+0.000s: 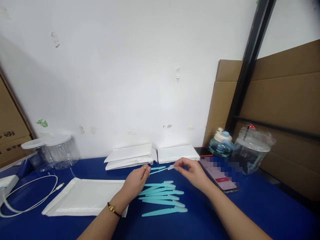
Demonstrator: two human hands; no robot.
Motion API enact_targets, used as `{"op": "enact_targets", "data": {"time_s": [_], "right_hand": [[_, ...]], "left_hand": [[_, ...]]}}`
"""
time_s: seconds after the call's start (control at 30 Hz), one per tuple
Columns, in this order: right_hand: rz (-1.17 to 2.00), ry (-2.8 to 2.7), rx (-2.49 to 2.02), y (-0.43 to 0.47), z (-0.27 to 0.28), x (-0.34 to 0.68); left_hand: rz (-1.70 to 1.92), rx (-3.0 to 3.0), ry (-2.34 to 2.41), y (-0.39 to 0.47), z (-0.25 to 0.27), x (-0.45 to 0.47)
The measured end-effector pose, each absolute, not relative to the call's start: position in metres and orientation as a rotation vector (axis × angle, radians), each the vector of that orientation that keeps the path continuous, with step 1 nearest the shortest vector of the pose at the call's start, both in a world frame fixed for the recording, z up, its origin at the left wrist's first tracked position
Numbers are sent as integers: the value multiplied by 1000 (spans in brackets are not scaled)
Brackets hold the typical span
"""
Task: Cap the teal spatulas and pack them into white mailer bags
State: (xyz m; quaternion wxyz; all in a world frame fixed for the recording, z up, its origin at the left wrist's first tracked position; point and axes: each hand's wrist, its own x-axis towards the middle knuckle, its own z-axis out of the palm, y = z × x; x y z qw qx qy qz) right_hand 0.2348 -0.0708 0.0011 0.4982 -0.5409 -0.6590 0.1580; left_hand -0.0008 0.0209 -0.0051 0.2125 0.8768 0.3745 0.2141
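My left hand (137, 181), with a ring and a dark bracelet at the wrist, is closed on the handle of a teal eyebrow razor (159, 168); a second thin teal strip shows just below it. To its right, my right hand (191, 171) pinches a small translucent blade cap (171, 167) between thumb and fingertips. The cap lies just off the razor's tip; whether they touch is hard to tell. Below both hands, several teal eyebrow razors (165, 210) lie in a loose row on the blue table, their pale blade ends pointing right.
A white padded mailer (87, 197) lies left of the razors. More white mailers (130, 156) are stacked by the wall. On the right are a phone (220, 176), a blue bottle (220, 146) and a bagged plastic cup (251, 153). Clear jars (61, 153) and a white cable (32, 181) are at left.
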Motion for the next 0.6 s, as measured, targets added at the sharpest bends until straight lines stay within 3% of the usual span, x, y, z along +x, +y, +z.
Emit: {"op": "enact_targets", "data": {"time_s": [0.6], "right_hand": [[534, -1655, -1324, -70, -5, 218]], "left_hand": [[484, 2578, 1067, 8, -5, 10]]}}
